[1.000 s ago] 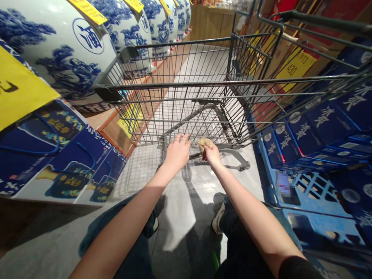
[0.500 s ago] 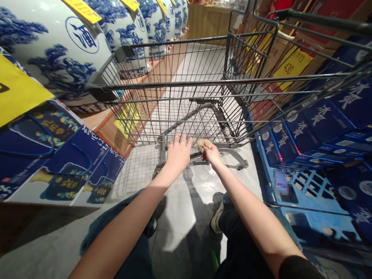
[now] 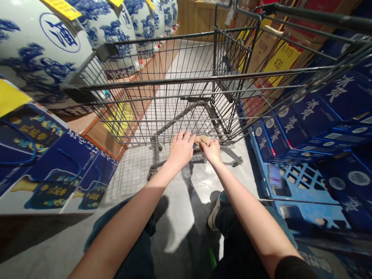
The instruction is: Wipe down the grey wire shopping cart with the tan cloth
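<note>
Tan cloth (image 3: 201, 139) in my right hand (image 3: 210, 148), pinched between thumb and fingers, left hand (image 3: 183, 145) just beside it, fingers extended, cart (image 3: 165, 82) at both hands.

On your left, big blue-and-white jars (image 3: 34, 43) line a wooden ledge (image 3: 92, 133), gift bags (image 3: 52, 175) below them; over on your right, dark blue boxes (image 3: 321, 112) are stacked above a light blue pallet (image 3: 312, 185)!
</note>
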The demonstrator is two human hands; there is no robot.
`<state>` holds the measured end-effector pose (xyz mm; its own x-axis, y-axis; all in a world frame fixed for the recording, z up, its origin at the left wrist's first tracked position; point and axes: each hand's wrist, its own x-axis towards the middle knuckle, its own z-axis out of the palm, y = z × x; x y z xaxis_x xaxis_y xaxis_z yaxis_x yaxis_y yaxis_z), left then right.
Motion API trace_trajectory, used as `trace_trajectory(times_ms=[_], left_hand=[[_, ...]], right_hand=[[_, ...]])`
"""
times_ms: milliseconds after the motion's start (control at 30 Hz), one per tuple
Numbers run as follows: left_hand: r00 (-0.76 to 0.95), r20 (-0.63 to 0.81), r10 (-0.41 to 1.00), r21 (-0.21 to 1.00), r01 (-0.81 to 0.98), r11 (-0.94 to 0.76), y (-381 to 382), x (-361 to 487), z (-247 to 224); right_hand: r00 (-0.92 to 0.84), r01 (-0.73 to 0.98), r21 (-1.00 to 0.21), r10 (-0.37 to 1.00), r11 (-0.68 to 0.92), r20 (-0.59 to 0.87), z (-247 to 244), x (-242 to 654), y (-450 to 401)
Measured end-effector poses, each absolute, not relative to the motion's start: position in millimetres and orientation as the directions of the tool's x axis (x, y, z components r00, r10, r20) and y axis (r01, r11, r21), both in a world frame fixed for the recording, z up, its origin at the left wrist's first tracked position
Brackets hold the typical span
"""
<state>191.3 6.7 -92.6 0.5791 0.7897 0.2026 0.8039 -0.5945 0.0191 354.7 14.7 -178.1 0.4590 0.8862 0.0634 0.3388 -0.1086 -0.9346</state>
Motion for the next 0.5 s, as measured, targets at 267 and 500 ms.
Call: trace_trajectory(times_ms=[267,500], left_hand=[[0.516,0.133,0.846,-0.052,0.856,-0.514,7,203,-99],[0.526,0.106,0.844,-0.078,0.850,-0.520,6,202,-95]], right_hand=[[0.645,0.286,-0.956,0.750,-0.061,0.146,-160,345,6],[0.674,0.067,-0.981,0.733,-0.180,-0.088,-166,348,9]])
